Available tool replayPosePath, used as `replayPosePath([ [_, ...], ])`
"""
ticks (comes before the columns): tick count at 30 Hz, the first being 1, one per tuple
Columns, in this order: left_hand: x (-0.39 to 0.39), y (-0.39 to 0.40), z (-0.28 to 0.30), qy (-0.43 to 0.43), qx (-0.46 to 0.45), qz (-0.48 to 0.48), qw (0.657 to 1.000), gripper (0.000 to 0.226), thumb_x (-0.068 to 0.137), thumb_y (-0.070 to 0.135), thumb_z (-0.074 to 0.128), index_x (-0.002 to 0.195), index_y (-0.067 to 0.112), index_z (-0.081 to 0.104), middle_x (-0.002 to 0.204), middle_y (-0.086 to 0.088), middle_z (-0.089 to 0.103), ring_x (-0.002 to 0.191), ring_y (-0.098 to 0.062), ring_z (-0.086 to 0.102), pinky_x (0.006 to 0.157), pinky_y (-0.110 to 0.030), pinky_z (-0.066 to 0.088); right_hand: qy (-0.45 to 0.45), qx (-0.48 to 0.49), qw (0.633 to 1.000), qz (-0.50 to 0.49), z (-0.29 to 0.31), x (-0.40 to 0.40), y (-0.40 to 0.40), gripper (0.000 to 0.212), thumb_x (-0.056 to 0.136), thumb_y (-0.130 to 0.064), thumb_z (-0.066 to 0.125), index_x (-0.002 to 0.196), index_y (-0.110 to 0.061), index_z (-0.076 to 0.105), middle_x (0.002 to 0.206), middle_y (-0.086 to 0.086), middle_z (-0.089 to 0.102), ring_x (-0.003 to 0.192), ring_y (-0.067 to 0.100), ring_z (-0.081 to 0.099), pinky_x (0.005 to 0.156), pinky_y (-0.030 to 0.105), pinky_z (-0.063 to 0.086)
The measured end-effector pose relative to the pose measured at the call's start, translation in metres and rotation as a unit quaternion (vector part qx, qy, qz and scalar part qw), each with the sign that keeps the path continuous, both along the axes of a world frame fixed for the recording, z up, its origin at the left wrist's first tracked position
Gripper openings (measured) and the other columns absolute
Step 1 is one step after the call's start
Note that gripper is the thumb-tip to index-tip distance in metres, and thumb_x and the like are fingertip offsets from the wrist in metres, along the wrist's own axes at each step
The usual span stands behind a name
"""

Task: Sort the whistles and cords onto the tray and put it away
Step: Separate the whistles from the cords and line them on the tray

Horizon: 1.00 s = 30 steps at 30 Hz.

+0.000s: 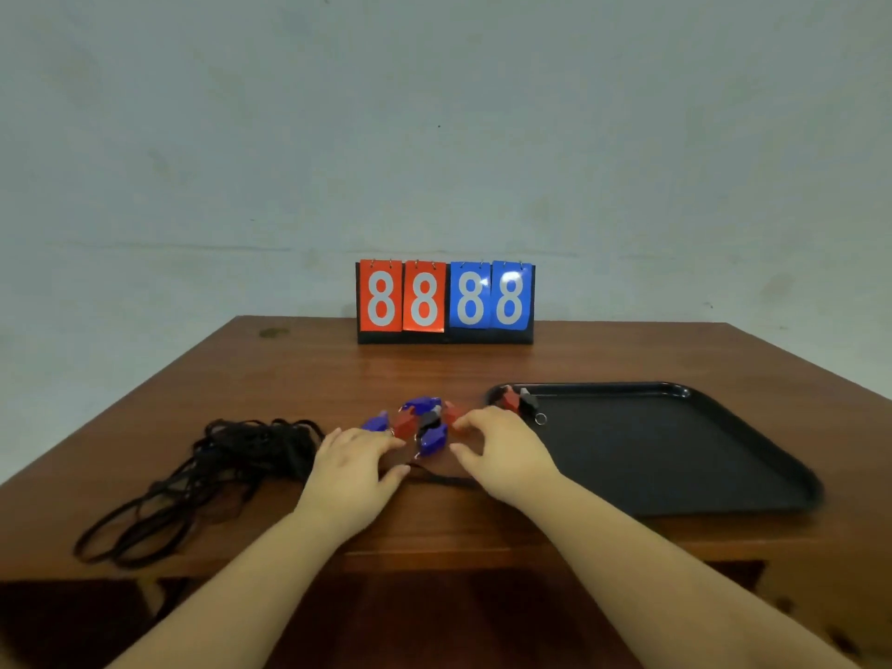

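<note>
Mid-table, both hands — left hand [355,468] and right hand [502,451] — loosely curled around the whistle pile [420,422], grip unclear.

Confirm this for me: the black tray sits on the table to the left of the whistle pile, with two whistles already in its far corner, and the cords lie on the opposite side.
One thing is wrong: the black tray sits to the right of the whistle pile, not the left. The head view shows it. Two whistles do lie in its far corner, and the cords lie on the opposite side, the left.

Bare forearms, sleeveless, no jewellery.
</note>
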<state>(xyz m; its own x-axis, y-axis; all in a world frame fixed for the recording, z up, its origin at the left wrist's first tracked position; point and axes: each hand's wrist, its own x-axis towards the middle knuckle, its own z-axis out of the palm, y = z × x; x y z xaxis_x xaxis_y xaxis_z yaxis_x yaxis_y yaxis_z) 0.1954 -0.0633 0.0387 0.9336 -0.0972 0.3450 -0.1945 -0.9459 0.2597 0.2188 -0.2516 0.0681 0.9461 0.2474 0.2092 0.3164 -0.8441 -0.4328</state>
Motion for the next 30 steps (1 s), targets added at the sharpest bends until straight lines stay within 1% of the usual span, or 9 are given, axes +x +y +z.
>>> replayPosePath([
  [6, -0.010, 0.011, -0.009, -0.056, -0.060, 0.001, 0.997, 0.043, 0.092, 0.041, 0.051, 0.132, 0.027, 0.049, 0.143, 0.005, 0.045, 0.133, -0.012, 0.037, 0.113, -0.031, 0.018, -0.031, 0.023, 0.999, -0.021, -0.024, -0.014, 0.041, 0.046, 0.091, -0.034, 0.054, 0.134, -0.024, 0.047, 0.138, -0.003, 0.048, 0.128, 0.017, 0.041, 0.109, 0.032, 0.034],
  [10, -0.009, 0.014, -0.011, -0.066, -0.090, 0.023, 0.994, 0.042, 0.093, 0.038, 0.049, 0.133, 0.024, 0.048, 0.143, 0.002, 0.046, 0.134, -0.013, 0.037, 0.114, -0.029, 0.018, -0.028, 0.018, 0.999, -0.028, -0.029, -0.009, 0.052, 0.052, 0.092, -0.041, 0.050, 0.141, -0.027, 0.038, 0.148, -0.003, 0.036, 0.136, 0.017, 0.031, 0.110, 0.033, 0.028],
  [15, -0.004, 0.018, -0.018, -0.064, -0.113, 0.028, 0.991, 0.042, 0.093, 0.040, 0.049, 0.132, 0.025, 0.049, 0.138, 0.006, 0.050, 0.129, -0.010, 0.041, 0.110, -0.026, 0.025, -0.026, -0.008, 0.999, -0.022, -0.034, 0.000, 0.056, 0.049, 0.092, -0.048, 0.046, 0.137, -0.028, 0.044, 0.148, -0.003, 0.037, 0.135, 0.016, 0.034, 0.110, 0.033, 0.029],
  [18, -0.005, 0.019, -0.020, -0.078, -0.127, 0.031, 0.988, 0.035, 0.092, 0.037, 0.051, 0.124, 0.024, 0.056, 0.127, 0.008, 0.058, 0.120, -0.009, 0.049, 0.102, -0.023, 0.033, -0.044, 0.009, 0.999, -0.019, -0.035, -0.001, 0.053, 0.037, 0.091, -0.040, 0.052, 0.125, -0.027, 0.056, 0.138, -0.008, 0.047, 0.124, 0.009, 0.045, 0.101, 0.023, 0.036],
  [20, -0.005, 0.017, -0.019, -0.075, -0.130, 0.032, 0.988, 0.030, 0.091, 0.035, 0.053, 0.120, 0.026, 0.057, 0.123, 0.011, 0.059, 0.115, -0.006, 0.051, 0.097, -0.020, 0.035, -0.038, 0.038, 0.998, -0.020, -0.034, -0.001, 0.050, 0.024, 0.090, -0.032, 0.057, 0.113, -0.028, 0.061, 0.128, -0.011, 0.053, 0.111, 0.002, 0.050, 0.088, 0.013, 0.038],
  [22, -0.005, 0.017, -0.018, -0.067, -0.141, 0.033, 0.987, 0.024, 0.090, 0.033, 0.056, 0.114, 0.029, 0.058, 0.116, 0.014, 0.059, 0.110, -0.004, 0.052, 0.090, -0.015, 0.034, -0.029, 0.081, 0.996, -0.026, -0.033, -0.002, 0.048, 0.016, 0.090, -0.026, 0.058, 0.105, -0.027, 0.062, 0.121, -0.014, 0.055, 0.098, -0.003, 0.048, 0.074, 0.007, 0.034],
  [23, -0.005, 0.017, -0.017, -0.060, -0.149, 0.035, 0.986, 0.022, 0.089, 0.032, 0.058, 0.111, 0.030, 0.058, 0.113, 0.015, 0.058, 0.108, -0.004, 0.052, 0.087, -0.013, 0.033, -0.027, 0.105, 0.994, -0.028, -0.033, -0.002, 0.047, 0.016, 0.090, -0.023, 0.058, 0.105, -0.028, 0.062, 0.120, -0.015, 0.054, 0.097, -0.005, 0.045, 0.072, 0.005, 0.033],
  [26, -0.006, 0.017, -0.014, -0.028, -0.178, 0.049, 0.983, 0.024, 0.088, 0.027, 0.061, 0.111, 0.031, 0.055, 0.111, 0.016, 0.055, 0.103, -0.001, 0.050, 0.085, -0.013, 0.033, -0.031, 0.188, 0.981, -0.038, -0.033, -0.002, 0.044, 0.021, 0.089, -0.018, 0.059, 0.107, -0.031, 0.061, 0.120, -0.017, 0.055, 0.105, -0.006, 0.045, 0.091, 0.011, 0.036],
  [30, -0.011, 0.016, -0.007, 0.009, -0.254, 0.051, 0.966, 0.038, 0.086, 0.024, 0.064, 0.121, 0.032, 0.050, 0.112, 0.018, 0.055, 0.099, 0.002, 0.049, 0.087, -0.015, 0.038, -0.026, 0.256, 0.965, -0.049, -0.032, -0.003, 0.044, 0.032, 0.087, -0.013, 0.062, 0.113, -0.032, 0.058, 0.118, -0.019, 0.054, 0.113, -0.001, 0.051, 0.099, 0.022, 0.043],
])
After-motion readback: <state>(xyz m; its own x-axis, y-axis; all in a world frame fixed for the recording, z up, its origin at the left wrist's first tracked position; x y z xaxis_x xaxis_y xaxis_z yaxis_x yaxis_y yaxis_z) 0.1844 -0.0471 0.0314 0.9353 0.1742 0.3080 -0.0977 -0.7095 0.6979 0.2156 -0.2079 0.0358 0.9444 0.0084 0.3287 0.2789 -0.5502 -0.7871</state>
